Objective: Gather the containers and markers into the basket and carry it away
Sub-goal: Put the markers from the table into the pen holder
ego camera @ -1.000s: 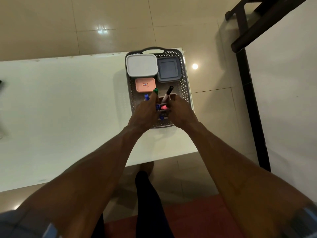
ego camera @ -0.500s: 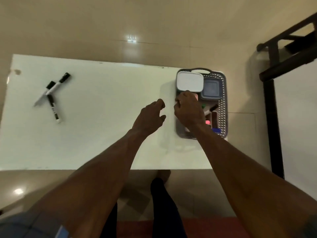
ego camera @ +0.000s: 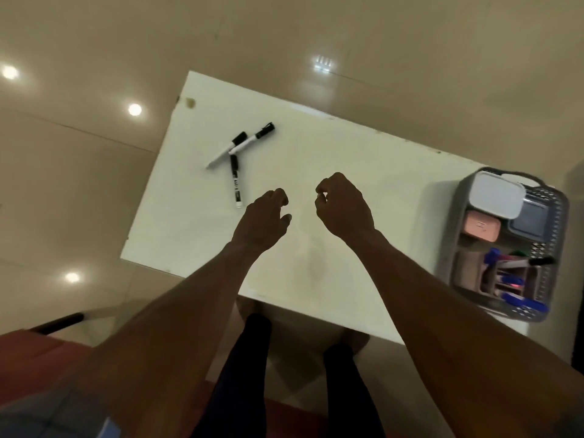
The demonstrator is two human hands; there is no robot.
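Nearest, the left hand (ego camera: pixel 264 218) and right hand (ego camera: pixel 343 207) hover over the white counter (ego camera: pixel 363 172), both empty with fingers loosely curled. At the right edge, the grey perforated plastic basket (ego camera: pixel 551 222) already holds lidded containers and coloured markers. Farther left, three black-capped white markers (ego camera: pixel 238 153) lie crossed, waiting. By my judgement, those remain, then carrying the basket off.

Tiled-floor room (ego camera: pixel 79 184), white table (ego camera: pixel 316 172)

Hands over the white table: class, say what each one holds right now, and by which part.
Nothing is held. The left hand and right hand hover loosely curled and empty above the white table, short of the three black-capped white markers.
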